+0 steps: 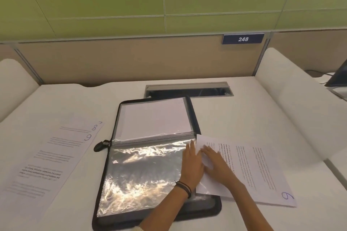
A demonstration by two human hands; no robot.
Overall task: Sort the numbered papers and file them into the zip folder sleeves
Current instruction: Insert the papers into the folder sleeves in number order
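The sheet marked 6 (262,170) lies under the right hand (216,161), text sideways, with the number at the corner nearest the person. That hand is flat and open, fingers spread, pressing on the sheet's left end. That end overlaps the right edge of the zip folder (216,210). I honestly can't tell whether it's inside a sleeve or just on top.

Right beside it, touching or nearly so, is the left hand (191,163). It's also open, with straight fingers resting on the right edge of the clear sleeve (142,174), and it isn't gripping anything. There are dark bands (184,188) around that wrist.

The shiny, crinkly sleeve spreads out to the left of both hands (lots of glare). Beyond the fingertips, the far half of the folder holds a white sheet (154,118) behind plastic. The folder lies open and flat on the white surface (234,118), with its zipper pull (101,145) sticking out on the side away from the hands.

Well off to the left of the left hand sits a fanned stack of papers (56,155) showing 7, 8 and 9 at the corners.

Further out past the folder there's a cable slot (187,90) in the surface, and above that a blue plate reading 248 (243,39) on the partition.
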